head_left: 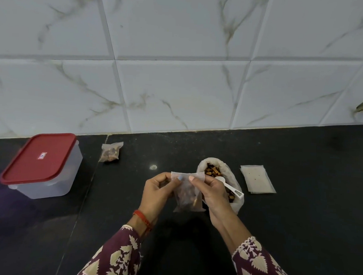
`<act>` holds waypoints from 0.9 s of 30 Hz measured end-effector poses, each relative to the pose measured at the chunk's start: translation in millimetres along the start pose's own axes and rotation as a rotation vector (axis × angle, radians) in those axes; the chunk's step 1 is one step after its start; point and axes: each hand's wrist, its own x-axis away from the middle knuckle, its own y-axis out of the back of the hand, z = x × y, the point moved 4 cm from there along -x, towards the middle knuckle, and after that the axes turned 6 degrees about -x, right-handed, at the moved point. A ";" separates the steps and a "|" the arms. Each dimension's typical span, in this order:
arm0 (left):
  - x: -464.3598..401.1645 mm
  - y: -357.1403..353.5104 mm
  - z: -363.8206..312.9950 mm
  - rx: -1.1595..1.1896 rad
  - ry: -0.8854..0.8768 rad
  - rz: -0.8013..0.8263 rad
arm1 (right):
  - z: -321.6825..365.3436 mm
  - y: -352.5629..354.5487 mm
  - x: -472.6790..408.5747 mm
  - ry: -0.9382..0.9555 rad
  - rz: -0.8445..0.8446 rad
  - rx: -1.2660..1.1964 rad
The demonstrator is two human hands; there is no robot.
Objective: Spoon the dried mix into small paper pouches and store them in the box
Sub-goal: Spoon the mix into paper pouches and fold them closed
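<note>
Between both hands, above a black bench (299, 206), hangs a small translucent pouch (187, 195) partly filled with dried mix. The left hand (159, 190) and right hand (212, 191) each pinch its top edge with curled fingers. Just behind the right hand sits an open bag of mix (218, 173) with a white spoon (230, 187) resting in it. Right of that lies a stack of flat pouches (257, 179). Left of the hands, one filled pouch (111, 151) lies near a box (42, 165) with its red lid on.
</note>
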 end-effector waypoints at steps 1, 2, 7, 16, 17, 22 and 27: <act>0.3 0.3 -0.1 0.002 -0.001 -0.007 | 0.4 -1.1 0.9 0.001 -0.011 0.008; 0.8 0.5 -0.3 0.005 -0.001 -0.014 | 0.5 -1.9 1.4 -0.001 -0.016 0.014; 2.7 3.9 -3.3 0.014 -0.004 -0.019 | 2.9 -4.1 3.7 -0.029 0.059 -0.016; 5.3 1.8 -10.7 0.039 -0.027 -0.011 | 6.9 -5.5 5.8 0.011 0.042 -0.036; 5.5 2.0 -11.2 0.041 -0.030 -0.011 | 7.6 -5.9 6.4 0.013 0.045 -0.035; 6.7 1.4 -12.6 0.051 -0.041 0.000 | 8.1 -6.9 7.6 0.027 0.024 -0.008; 8.5 -0.8 -10.8 0.072 -0.019 0.023 | 9.4 -10.0 9.1 0.045 0.008 -0.028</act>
